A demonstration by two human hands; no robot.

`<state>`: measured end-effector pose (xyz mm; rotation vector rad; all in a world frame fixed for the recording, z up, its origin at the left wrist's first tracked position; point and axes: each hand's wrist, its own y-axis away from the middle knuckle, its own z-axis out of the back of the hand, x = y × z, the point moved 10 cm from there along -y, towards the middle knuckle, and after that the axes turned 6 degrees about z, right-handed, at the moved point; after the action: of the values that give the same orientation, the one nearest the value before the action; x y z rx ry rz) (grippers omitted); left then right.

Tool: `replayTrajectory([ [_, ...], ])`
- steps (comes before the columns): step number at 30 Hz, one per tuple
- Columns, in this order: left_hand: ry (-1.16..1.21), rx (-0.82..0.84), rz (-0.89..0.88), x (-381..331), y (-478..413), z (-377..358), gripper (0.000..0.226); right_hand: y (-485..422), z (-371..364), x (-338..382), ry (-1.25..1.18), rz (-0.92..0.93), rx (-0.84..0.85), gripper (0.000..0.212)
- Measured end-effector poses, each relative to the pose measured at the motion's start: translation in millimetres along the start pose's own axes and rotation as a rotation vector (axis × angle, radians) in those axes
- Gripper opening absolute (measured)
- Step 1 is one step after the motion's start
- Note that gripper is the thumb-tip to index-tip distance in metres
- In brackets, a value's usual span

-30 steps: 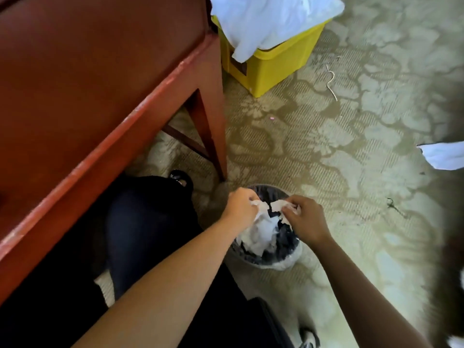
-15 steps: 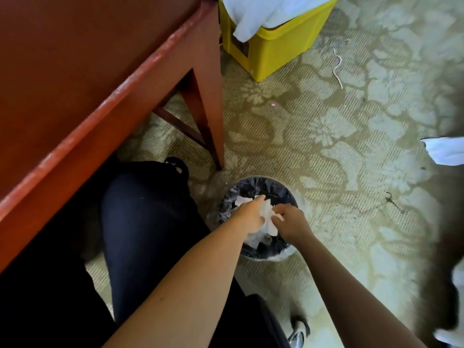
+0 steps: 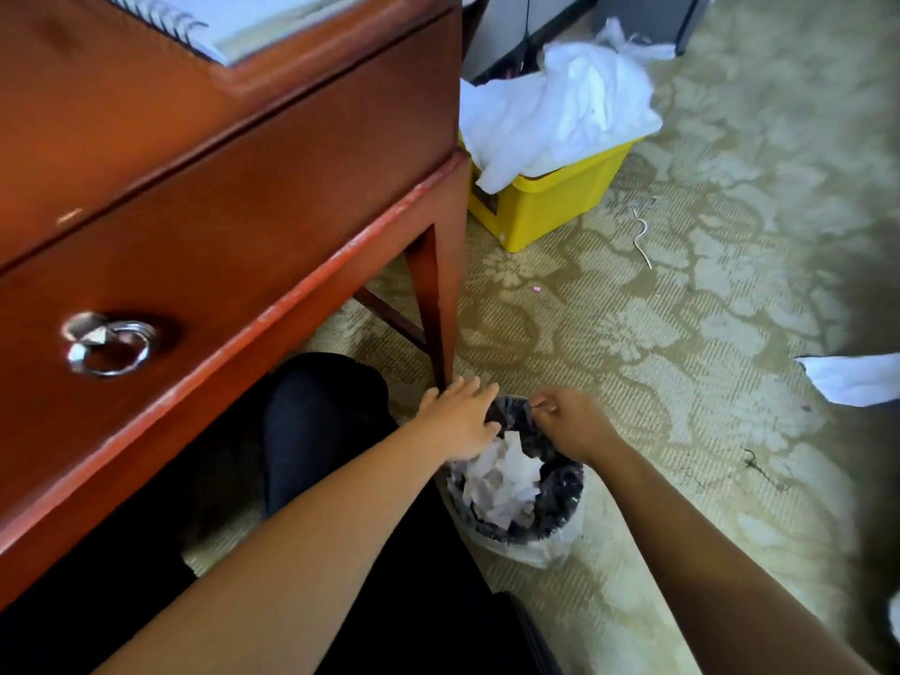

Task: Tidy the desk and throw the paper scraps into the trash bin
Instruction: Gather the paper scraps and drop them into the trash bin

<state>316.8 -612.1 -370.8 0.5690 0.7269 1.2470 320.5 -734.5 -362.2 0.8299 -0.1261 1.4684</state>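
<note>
A small round trash bin [image 3: 560,521] lined with a dark bag stands on the carpet by my knee. White paper scraps [image 3: 501,475] lie crumpled inside it. My left hand [image 3: 460,421] hovers over the bin's near-left rim with fingers spread and nothing in it. My right hand [image 3: 567,423] is over the far rim with fingers curled, thumb and forefinger pinched together; I see no scrap between them. The red-brown wooden desk [image 3: 234,187] fills the left, its leg just beyond my left hand.
A spiral notebook [image 3: 229,17] lies on the desk top, and a ring pull [image 3: 109,343] hangs on the drawer. A yellow box [image 3: 550,202] with white cloth stands behind the desk leg. White paper [image 3: 857,380] lies on the carpet at the right edge.
Both hands have let go of the scraps, which now lie in the bin. The hands rose to the far rim and the left one opened. The camera tilted up to show the desk.
</note>
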Motion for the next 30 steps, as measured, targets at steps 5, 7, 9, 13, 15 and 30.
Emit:
replayTrajectory([
  [5,-0.084,-0.134,-0.050,13.1,80.6,82.4,0.068,14.6,72.5,88.1,0.126,0.181,-0.111,0.014],
  [7,-0.159,-0.228,-0.110,14.9,125.2,114.1,0.066,28.5,103.2,128.6,0.186,0.255,-0.180,0.014],
  [9,-0.225,-0.356,-0.163,18.3,172.7,140.8,0.063,49.1,131.5,172.6,0.201,0.335,-0.280,0.011],
  [13,-0.236,-0.526,-0.138,47.2,258.2,176.6,0.062,96.2,168.3,256.8,0.138,0.510,-0.546,0.008],
  [15,-0.172,-0.582,-0.099,71.8,294.4,191.5,0.062,116.7,173.1,298.7,0.118,0.614,-0.641,0.010],
  [30,0.099,-0.800,0.585,337.4,495.0,145.8,0.066,190.4,-1.8,601.7,0.414,1.204,-0.280,0.035],
])
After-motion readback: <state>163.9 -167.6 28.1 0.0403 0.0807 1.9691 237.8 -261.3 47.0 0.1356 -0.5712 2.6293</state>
